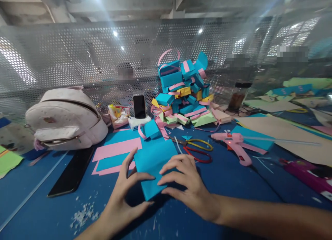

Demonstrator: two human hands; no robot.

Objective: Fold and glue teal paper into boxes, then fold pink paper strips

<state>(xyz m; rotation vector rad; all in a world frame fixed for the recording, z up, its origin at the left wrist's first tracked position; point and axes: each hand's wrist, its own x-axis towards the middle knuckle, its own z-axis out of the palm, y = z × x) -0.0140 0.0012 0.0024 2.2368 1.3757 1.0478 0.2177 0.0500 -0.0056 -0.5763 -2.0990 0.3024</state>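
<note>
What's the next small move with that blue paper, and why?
Perhaps smooth the blue paper lightly with the right hand: its fingertips lie over the paper's face, while the left hand spans the other side and could steady it.

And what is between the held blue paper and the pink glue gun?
The head view shows the right hand, a thin pale strip, and scissors with red and yellow handles.
</note>
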